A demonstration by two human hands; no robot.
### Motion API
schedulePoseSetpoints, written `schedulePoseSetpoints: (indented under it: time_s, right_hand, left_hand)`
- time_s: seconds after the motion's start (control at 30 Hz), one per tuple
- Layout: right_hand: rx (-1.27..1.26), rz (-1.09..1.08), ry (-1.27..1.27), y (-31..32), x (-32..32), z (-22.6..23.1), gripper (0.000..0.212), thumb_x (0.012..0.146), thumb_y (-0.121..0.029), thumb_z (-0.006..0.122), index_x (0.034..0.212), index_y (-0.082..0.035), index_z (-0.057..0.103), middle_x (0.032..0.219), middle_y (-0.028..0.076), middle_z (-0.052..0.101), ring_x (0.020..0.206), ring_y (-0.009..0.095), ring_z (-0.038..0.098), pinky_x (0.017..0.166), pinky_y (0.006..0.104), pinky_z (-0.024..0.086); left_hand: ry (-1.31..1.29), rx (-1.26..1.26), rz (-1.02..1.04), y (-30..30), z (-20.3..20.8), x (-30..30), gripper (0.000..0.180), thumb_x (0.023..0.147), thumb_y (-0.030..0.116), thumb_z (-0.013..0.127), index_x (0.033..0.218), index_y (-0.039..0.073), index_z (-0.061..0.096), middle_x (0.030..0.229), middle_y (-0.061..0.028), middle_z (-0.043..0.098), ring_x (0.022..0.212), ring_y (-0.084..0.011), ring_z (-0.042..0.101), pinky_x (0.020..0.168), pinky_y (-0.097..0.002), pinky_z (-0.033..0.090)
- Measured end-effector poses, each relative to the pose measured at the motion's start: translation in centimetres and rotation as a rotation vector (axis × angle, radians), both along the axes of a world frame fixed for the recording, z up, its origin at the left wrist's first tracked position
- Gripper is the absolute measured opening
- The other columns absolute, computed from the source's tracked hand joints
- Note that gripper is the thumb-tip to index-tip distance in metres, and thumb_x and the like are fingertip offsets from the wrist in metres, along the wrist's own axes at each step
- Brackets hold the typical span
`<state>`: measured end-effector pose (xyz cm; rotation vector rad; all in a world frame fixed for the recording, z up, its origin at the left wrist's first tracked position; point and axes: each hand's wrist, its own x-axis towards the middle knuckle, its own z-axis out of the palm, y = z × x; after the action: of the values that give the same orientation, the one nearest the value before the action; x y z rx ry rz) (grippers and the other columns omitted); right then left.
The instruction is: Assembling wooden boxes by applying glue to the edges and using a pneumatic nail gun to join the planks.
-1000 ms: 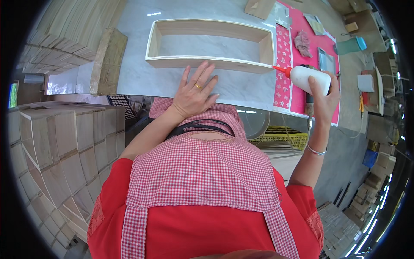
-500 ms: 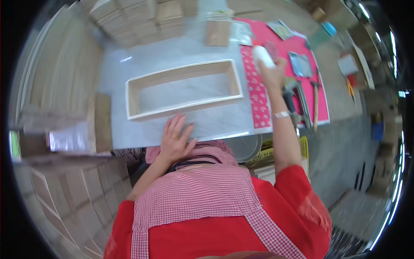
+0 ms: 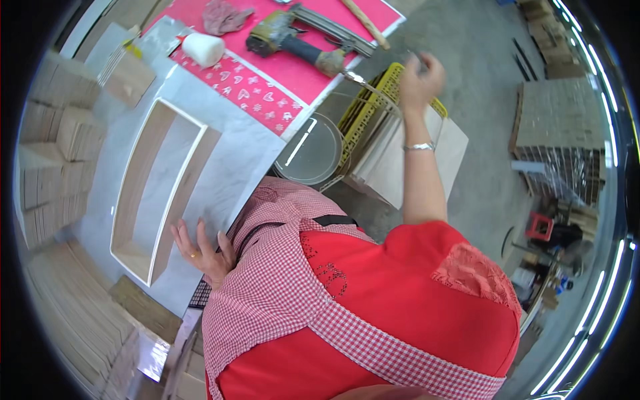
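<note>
A shallow, open wooden box frame (image 3: pixel 183 180) with pale edges lies on the grey-white tabletop. My left hand (image 3: pixel 205 252) rests at its near side, fingers spread, the fingertips at the frame's outer wall. My right hand (image 3: pixel 422 80) hangs in the air right of the table, above a yellow basket (image 3: pixel 383 90) and pale boards (image 3: pixel 383 157). Its fingers are loosely bent and apart, with nothing visible in them. A white glue bottle (image 3: pixel 203 50) with a red tip lies on the pink sheet (image 3: pixel 233 83), apart from both hands.
Beside the bottle lie a crumpled pink rag (image 3: pixel 225 17), a nail gun (image 3: pixel 293 45) with its hose, and a hammer's wooden handle (image 3: pixel 365 23). A lidded round bucket (image 3: pixel 310 150) stands below the table edge. Stacked wooden boards (image 3: pixel 57 283) line the left side.
My right hand has let go of the glue bottle, now lying on the pink sheet, and moved toward me, off the table. The view has turned right. My left hand stays by the frame.
</note>
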<state>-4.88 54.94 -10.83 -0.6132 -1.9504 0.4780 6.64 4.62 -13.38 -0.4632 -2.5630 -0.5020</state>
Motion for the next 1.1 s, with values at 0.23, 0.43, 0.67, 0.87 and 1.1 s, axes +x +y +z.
schedulePoseSetpoints:
  time_s: [0.23, 0.43, 0.67, 0.87, 1.1]
  right_hand:
    - [-0.385, -0.760, -1.057, 4.7, 22.0, -5.6, 0.083, 0.072, -0.064, 0.074, 0.120, 0.002, 0.061, 0.126, 0.028, 0.058, 0.120, 0.044, 0.055, 0.099, 0.0524, 0.046]
    - [-0.596, -0.680, -1.138, 5.1, 25.9, -5.0, 0.093, 0.061, -0.067, 0.081, 0.123, -0.002, 0.060, 0.133, 0.027, 0.055, 0.126, 0.044, 0.052, 0.101, 0.0570, 0.045]
    - [-0.577, -0.796, -0.977, 5.2, 25.5, -3.7, 0.102, 0.061, -0.063, 0.082, 0.139, -0.005, 0.050, 0.136, 0.026, 0.054, 0.130, 0.044, 0.048, 0.108, 0.0526, 0.039]
    - [-0.178, -0.228, -0.573, 7.9, 14.0, -0.1, 0.096, 0.062, -0.050, 0.087, 0.134, 0.003, 0.052, 0.132, 0.026, 0.055, 0.124, 0.038, 0.054, 0.104, 0.0447, 0.044]
    - [0.353, 1.097, -0.467, -14.6, -3.0, 12.4, 0.095, 0.057, -0.037, 0.089, 0.135, 0.000, 0.049, 0.129, 0.022, 0.056, 0.123, 0.039, 0.052, 0.106, 0.0468, 0.040]
  left_hand:
    - [0.029, 0.016, -0.017, 0.4, -0.5, -0.1, 0.040, 0.091, 0.021, 0.062, 0.127, 0.003, 0.061, 0.145, -0.0226, 0.043, 0.139, -0.0489, 0.036, 0.110, -0.0595, 0.034]
    - [0.053, 0.026, 0.002, 0.2, -0.4, 0.2, 0.039, 0.092, 0.022, 0.061, 0.126, 0.003, 0.061, 0.146, -0.0231, 0.042, 0.139, -0.0489, 0.036, 0.110, -0.0591, 0.034]
    - [-0.016, 0.094, -0.011, 0.1, -0.2, 0.4, 0.040, 0.091, 0.022, 0.061, 0.125, 0.000, 0.060, 0.145, -0.0241, 0.042, 0.138, -0.0498, 0.036, 0.111, -0.0584, 0.033]
    - [0.034, 0.183, 0.055, -0.5, 0.2, 1.3, 0.034, 0.084, 0.013, 0.069, 0.116, 0.001, 0.063, 0.126, -0.0198, 0.055, 0.119, -0.0422, 0.051, 0.101, -0.0521, 0.039]
    - [0.121, 0.237, 0.339, -4.4, 3.4, 4.6, 0.025, 0.079, 0.007, 0.075, 0.102, 0.002, 0.067, 0.092, -0.0108, 0.063, 0.089, -0.0314, 0.058, 0.085, -0.0452, 0.042]
